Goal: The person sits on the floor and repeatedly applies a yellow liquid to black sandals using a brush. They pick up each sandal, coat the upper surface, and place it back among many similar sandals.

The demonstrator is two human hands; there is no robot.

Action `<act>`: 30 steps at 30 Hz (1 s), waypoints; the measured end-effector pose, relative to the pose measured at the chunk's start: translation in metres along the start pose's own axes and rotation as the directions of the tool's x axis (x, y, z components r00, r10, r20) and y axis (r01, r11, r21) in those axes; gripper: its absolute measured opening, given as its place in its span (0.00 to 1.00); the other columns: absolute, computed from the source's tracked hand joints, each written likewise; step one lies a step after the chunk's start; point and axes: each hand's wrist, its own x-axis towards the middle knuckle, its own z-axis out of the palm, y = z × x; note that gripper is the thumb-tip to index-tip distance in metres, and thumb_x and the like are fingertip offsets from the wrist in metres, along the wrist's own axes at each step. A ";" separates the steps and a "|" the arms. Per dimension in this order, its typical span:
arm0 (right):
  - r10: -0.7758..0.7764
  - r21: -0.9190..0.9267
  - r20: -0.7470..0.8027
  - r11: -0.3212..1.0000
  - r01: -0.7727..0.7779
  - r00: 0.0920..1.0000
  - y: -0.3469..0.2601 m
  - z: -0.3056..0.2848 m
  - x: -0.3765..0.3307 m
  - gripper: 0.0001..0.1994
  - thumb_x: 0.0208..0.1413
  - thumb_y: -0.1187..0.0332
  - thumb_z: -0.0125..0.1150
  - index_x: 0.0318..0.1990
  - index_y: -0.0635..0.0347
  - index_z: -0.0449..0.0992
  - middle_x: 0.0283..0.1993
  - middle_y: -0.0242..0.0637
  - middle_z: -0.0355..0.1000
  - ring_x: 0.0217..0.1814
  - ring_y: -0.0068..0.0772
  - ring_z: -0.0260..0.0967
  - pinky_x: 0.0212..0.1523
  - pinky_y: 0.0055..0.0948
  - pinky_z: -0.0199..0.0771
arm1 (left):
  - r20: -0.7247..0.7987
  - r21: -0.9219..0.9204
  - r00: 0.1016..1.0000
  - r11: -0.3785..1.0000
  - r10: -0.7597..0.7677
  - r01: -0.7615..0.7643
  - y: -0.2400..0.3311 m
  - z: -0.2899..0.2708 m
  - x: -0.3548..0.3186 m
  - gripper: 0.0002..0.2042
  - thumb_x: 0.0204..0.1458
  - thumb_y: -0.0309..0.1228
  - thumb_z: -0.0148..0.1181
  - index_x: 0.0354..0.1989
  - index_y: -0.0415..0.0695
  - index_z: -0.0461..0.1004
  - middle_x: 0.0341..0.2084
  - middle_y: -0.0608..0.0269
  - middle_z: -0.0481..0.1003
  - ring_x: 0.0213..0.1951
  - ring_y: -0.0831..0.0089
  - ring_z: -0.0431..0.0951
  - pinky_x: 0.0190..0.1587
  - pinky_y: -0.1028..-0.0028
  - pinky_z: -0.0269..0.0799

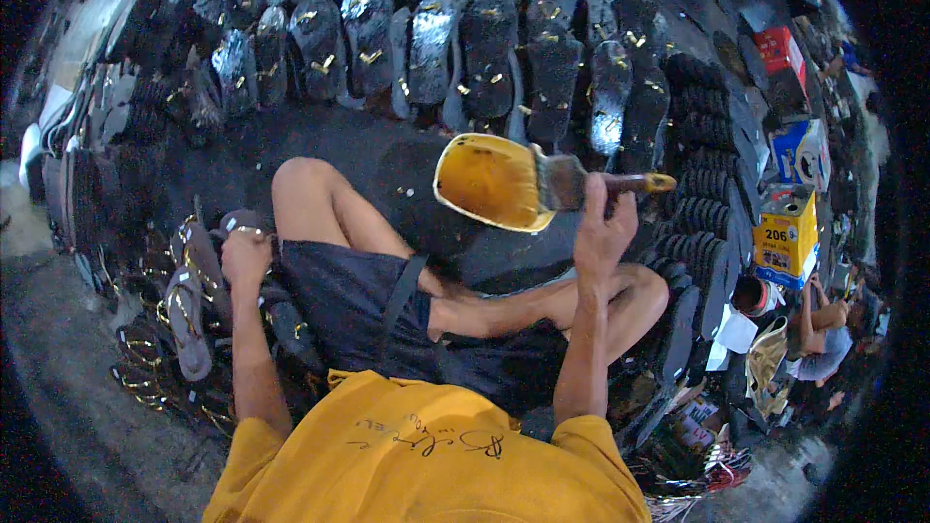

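My right hand [603, 225] grips the dark handle of a wide flat brush [564, 182] in front of my raised right knee. The bristle end points left and meets the right rim of a yellow-edged open container [536, 150]. Amber-coloured residue or liquid [486, 179] coats its inside. Over on the left, my left hand [248, 254] is closed around a dark sandal [242, 223] beside my left knee. More finished-looking sandals [184, 320] with gold-coloured straps lie heaped under and around that hand.
Rows of dark soles [426, 44] with small gold pieces spread ahead of me. Stacked soles [693, 184] line my right side. Past them stand a yellow box [787, 232], a blue-white container [799, 153] and a red box [781, 53]. Another person [823, 334] sits far right.
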 end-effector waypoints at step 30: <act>0.069 0.718 0.148 0.679 -0.155 0.987 -0.057 -0.050 0.001 0.15 0.54 0.69 0.75 0.49 0.59 0.82 0.42 0.33 0.81 0.46 0.29 0.79 0.50 0.31 0.80 | 0.249 -0.620 0.672 -0.418 0.697 0.664 0.171 -0.072 -0.130 0.23 0.65 0.46 0.52 0.62 0.45 0.73 0.53 0.51 0.79 0.45 0.61 0.83 0.46 0.62 0.80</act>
